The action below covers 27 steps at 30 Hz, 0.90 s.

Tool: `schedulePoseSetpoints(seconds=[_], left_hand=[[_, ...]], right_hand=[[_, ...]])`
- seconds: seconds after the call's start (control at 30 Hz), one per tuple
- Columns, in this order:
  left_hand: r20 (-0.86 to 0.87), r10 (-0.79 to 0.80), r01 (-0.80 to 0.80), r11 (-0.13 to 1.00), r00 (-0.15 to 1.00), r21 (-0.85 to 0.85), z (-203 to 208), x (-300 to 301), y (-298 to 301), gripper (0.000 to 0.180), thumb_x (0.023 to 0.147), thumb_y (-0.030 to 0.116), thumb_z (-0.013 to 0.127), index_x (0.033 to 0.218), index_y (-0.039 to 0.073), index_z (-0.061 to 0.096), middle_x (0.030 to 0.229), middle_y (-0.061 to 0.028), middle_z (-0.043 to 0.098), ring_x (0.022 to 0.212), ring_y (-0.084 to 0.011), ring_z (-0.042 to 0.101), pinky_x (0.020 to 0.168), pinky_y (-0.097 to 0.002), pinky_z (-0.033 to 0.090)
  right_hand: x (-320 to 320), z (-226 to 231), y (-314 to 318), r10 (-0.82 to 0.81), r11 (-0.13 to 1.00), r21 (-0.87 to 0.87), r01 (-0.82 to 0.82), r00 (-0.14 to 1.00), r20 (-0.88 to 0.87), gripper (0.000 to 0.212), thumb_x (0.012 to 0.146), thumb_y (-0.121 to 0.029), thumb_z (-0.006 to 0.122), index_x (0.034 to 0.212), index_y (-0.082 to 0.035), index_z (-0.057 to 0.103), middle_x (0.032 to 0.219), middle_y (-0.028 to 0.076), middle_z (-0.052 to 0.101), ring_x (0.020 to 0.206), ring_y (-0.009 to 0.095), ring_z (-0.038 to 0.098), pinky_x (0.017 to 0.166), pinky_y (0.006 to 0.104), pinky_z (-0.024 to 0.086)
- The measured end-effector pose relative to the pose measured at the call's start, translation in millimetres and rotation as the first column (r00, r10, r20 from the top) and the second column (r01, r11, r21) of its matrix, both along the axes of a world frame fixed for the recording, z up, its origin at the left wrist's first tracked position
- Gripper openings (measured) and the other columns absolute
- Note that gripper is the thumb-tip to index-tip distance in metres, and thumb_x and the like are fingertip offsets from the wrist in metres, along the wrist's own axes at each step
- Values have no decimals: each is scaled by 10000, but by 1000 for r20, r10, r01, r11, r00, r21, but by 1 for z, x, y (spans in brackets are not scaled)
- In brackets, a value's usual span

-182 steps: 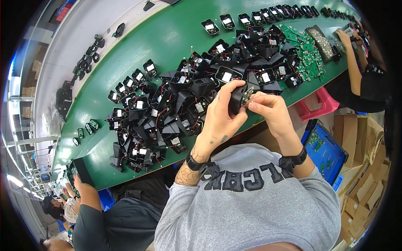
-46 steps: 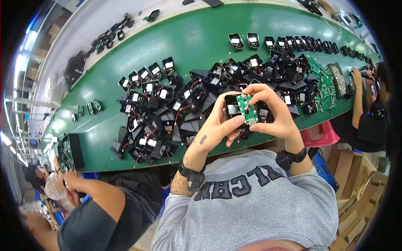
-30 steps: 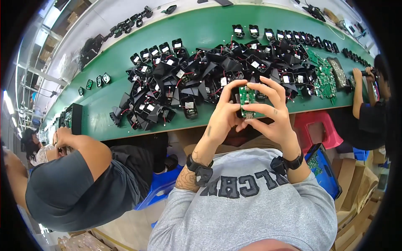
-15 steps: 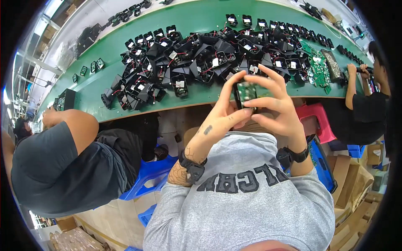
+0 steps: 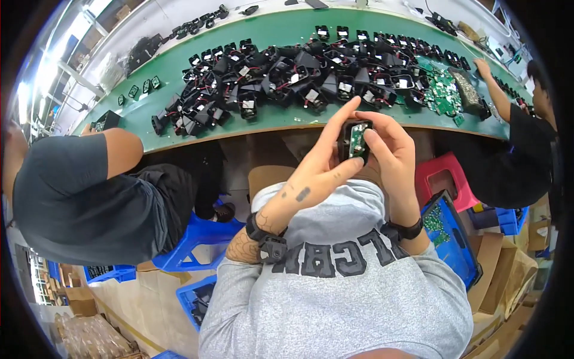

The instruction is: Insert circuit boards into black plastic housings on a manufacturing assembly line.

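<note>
In front of my chest, just off the near edge of the table, both hands hold a small black plastic housing (image 5: 345, 142) with a green circuit board (image 5: 357, 141) set in its open face. My left hand (image 5: 320, 164) is closed round the housing's left side, its thumb along the lower edge and its index finger stretched up past it. From the right, my right hand (image 5: 394, 146) grips the same housing, with the thumb on the board's right side. Beyond my hands lies a heap of black housings (image 5: 290, 75) with red wires and white labels.
Bare circuit boards (image 5: 442, 90) are piled at the right of the green table (image 5: 173, 128). One person (image 5: 84, 197) sits close on my left, another (image 5: 526, 143) at the far right. A pink stool (image 5: 457, 173) and a blue crate (image 5: 472, 257) stand right of me.
My right fingers have come down from above the housing and closed round its side, thumb on the board. The housing has turned, its board showing more plainly. The right-hand person's arm has reached across the table.
</note>
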State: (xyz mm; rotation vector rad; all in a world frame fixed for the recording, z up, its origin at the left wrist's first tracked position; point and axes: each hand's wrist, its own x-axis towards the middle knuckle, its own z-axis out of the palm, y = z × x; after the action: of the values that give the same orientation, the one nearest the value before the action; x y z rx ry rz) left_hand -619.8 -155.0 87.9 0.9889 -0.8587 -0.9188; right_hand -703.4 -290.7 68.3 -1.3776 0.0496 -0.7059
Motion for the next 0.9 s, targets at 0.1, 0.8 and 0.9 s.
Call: schedulePoseSetpoints(seconds=[0.1,0.8,0.9], left_hand=[[109,26,-29,999,994,22,-3,-8,-16,764,877,-60,466,1519,179,127,1248,-61,436,879,-81,514,682,-197,440],[199,-351,172,785,915,595,22,22,-147,782,920,45,487,1507,206,-5,774,-94,622,448,-128,551,442,-268,478],[175,-327,167,790,929,590,18,38,-166,787,903,5,483,1511,193,21,818,-111,624,473,-118,560,443,-246,475]], right_hand=[[-12,-2,-20,6,999,-53,-8,999,-40,300,907,0,514,1200,44,562,1126,104,635,975,115,606,831,233,479],[-1,-55,-127,70,896,434,-92,995,67,297,877,-4,582,1166,30,525,1037,103,618,824,101,602,591,195,500],[20,-64,-134,-130,856,514,66,987,89,295,874,-6,582,1162,25,528,1090,112,612,914,121,598,738,232,519]])
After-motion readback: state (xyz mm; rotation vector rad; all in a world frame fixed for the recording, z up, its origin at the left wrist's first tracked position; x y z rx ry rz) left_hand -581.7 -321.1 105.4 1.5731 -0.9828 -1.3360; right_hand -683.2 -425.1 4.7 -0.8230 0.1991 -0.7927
